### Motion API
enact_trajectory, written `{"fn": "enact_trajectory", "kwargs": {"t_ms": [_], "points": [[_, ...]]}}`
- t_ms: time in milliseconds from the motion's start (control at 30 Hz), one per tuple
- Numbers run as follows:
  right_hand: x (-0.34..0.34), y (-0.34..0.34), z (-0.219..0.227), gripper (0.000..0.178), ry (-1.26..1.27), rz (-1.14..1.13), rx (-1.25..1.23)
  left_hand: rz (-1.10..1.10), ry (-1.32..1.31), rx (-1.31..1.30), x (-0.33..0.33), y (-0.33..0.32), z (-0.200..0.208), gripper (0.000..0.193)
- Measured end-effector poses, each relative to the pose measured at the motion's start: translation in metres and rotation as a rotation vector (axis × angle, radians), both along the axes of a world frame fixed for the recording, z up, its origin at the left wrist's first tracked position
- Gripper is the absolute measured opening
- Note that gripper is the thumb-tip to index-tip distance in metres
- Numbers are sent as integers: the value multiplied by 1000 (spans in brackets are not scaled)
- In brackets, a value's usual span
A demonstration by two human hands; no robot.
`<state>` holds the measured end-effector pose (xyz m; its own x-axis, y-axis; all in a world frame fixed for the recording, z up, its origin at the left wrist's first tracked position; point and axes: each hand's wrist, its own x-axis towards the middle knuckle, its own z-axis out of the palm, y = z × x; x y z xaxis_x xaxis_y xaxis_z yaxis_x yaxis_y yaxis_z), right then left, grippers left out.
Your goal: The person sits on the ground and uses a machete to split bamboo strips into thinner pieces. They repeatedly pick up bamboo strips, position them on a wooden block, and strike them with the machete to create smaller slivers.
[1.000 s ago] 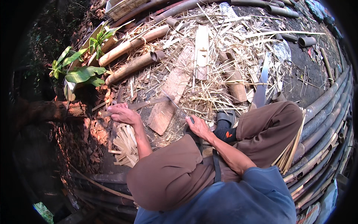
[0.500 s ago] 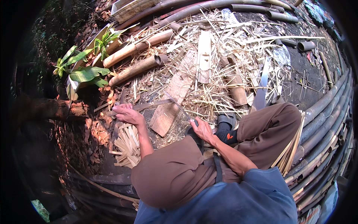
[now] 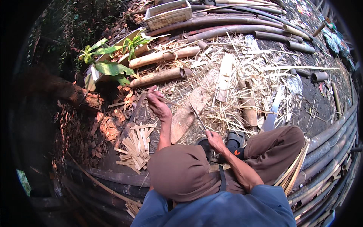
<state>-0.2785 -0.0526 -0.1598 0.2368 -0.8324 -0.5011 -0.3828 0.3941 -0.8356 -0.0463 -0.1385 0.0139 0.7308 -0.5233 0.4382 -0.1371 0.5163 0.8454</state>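
My left hand [image 3: 159, 108] is closed on a thin bamboo strip [image 3: 171, 102], which reaches out to the right over a flat wooden board [image 3: 181, 125]. In my right hand [image 3: 215, 140] is a knife [image 3: 198, 118]; its narrow blade points up and left, its tip near the strip. I cannot tell whether blade and strip touch. The board lies on the ground in front of my folded legs. Below my left forearm sits a pile of short split bamboo strips [image 3: 136, 149].
Bamboo shavings [image 3: 219, 113] cover the ground ahead. A saw [image 3: 273, 113] lies beyond my right knee, near a bamboo section [image 3: 248, 108]. Long bamboo poles [image 3: 321, 134] are stacked on the right. At the back stand a pale crate [image 3: 168, 16] and, further left, a leafy plant [image 3: 109, 66].
The view has shifted, so the scene sits lower and further right. My left hand has turned with the strip, which now shows its thin edge. The knife stays in my right hand.
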Motion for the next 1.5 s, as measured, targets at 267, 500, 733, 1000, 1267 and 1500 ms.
{"fn": "enact_trajectory", "kwargs": {"t_ms": [267, 500, 733, 1000, 1267, 1500], "points": [[-13, -29, 176, 39, -256, 0, -146, -282, -88, -15, -17, -14, 2, 45], [-28, -32, 270, 46, -256, 118, -419, -515, 138, -26, -51, -10, -8, 52], [-25, -28, 298, 45, -324, 138, -422, -581, 142, 34, -71, -3, -15, 53], [-24, -28, 302, 45, -411, 169, -235, -603, 128, 157, -77, 3, -15, 55], [-33, -30, 323, 45, -336, 255, -200, -636, 104, 179, -73, 9, -24, 51], [-29, -18, 317, 41, -170, 229, -306, -621, 94, 193, -80, 12, -18, 51]]}}
